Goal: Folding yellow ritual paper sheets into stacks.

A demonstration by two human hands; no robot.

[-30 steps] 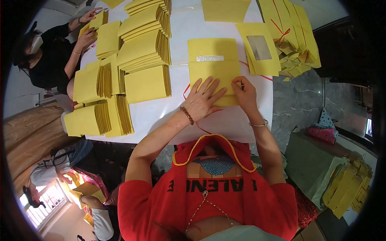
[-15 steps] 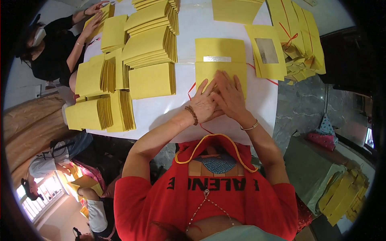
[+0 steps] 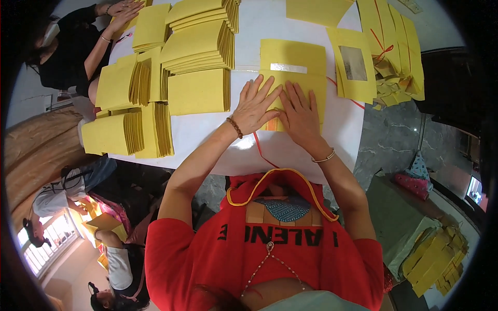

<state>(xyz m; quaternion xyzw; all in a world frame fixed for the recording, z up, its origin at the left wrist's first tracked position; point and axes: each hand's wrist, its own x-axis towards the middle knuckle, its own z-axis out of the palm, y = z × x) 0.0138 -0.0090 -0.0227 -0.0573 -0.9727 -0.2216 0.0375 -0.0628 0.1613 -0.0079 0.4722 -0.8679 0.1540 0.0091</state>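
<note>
A yellow paper sheet (image 3: 293,53) lies on the white-covered table (image 3: 207,137) before me, with a pale shiny strip (image 3: 288,68) across its upper part. My left hand (image 3: 255,106) rests flat over the sheet's left edge, fingers spread. Flat on the sheet's lower right part is my right hand (image 3: 301,115), its fingers extended. The two thumbs nearly meet at the middle, and neither hand grips anything. A small orange mark shows on the sheet below the thumbs. A red ribbon (image 3: 261,151) runs from under my left hand toward the table's near edge.
Stacks of folded yellow paper (image 3: 199,92) fill the table's left side. At right lie a yellow piece with a grey panel (image 3: 353,63) and bundles tied with red ribbon (image 3: 383,49). A co-worker's hands (image 3: 124,15) touch yellow paper at the far left.
My hands, overlapping on the sheet before, have moved apart and flattened, the left one going outward to the sheet's left edge. The whole view has shifted slightly.
</note>
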